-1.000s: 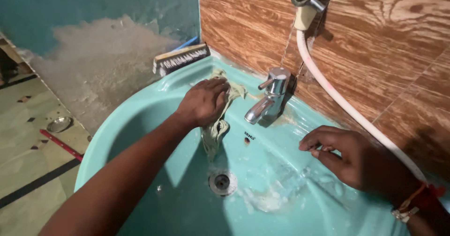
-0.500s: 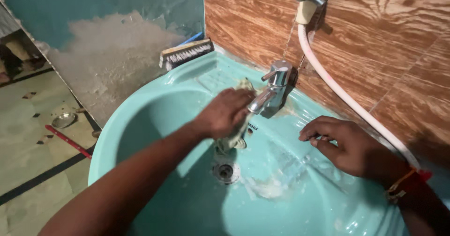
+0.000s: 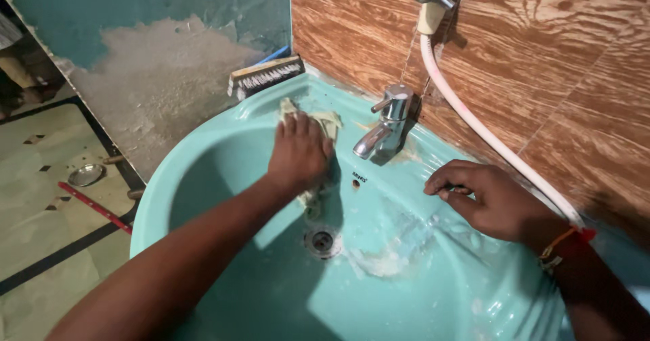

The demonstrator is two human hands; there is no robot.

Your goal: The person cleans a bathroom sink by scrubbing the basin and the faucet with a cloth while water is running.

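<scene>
Off to the left, on the patterned floor, a small steel dish [image 3: 86, 174] and a thin red stick [image 3: 95, 207] lie beside the patchy, flaking wall, and a scrubbing brush [image 3: 265, 75] with pale bristles rests on the sink's back ledge. The left hand [image 3: 298, 153] has moved since a moment ago: it was down by the tap's base with the cloth trailing toward the drain, and now it sits higher, on the back slope of the turquoise sink [image 3: 203, 151], left of the tap. Its grip is flat rather than pinched, fingers together and palm pressing the pale, wet cloth [image 3: 323, 119] against the glazed surface; the rag's crumpled edge peeks out past the fingertips and a strip hangs below the palm. I'd say the wiping is working its way around the rim, the tap side done and the back corner in hand. The round metal drain [image 3: 322, 241] sits below, with soapy white water [image 3: 389, 256] pooled to its right. The chrome tap [image 3: 383, 125] is smooth and cylindrical, closed, no stream. The right hand [image 3: 489, 199] has barely shifted; it rests on the wet right rim, fingers curled loosely, holding nothing, an orange thread band at the wrist. A white flexible hose [image 3: 487, 134] runs down the wood-grain tile wall [image 3: 575, 63].
</scene>
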